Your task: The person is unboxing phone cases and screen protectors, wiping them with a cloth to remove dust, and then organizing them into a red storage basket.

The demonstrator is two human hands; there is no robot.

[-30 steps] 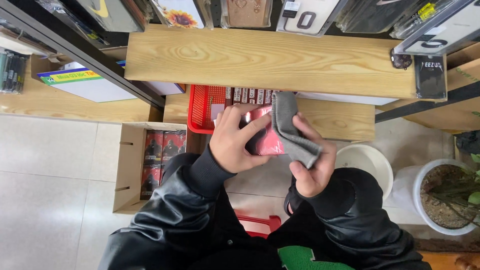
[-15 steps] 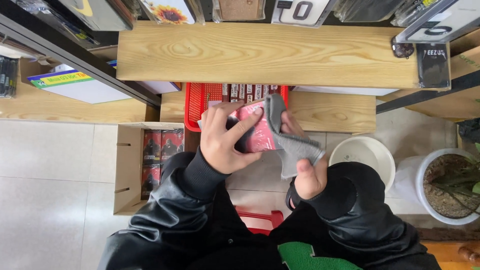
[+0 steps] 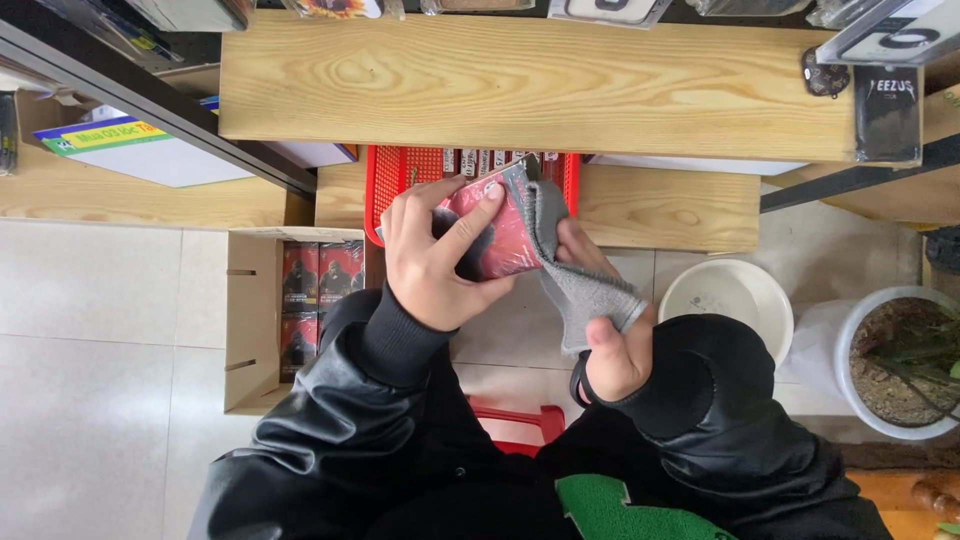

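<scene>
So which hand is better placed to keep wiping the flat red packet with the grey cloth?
Probably the right hand: it grips the grey cloth, which lies draped against the flat red packet. The left hand is wrapped around the packet, fingers across its face, so it is busy steadying it.

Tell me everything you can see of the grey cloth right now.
The grey cloth looks soft and knitted, like thin fleece or a sock, plain with no pattern. It hangs in a folded strip: its upper end drapes over the right edge of the red packet held in the left hand, and its lower end is pinched in the right hand. It sits in the air in front of the red basket.
</scene>
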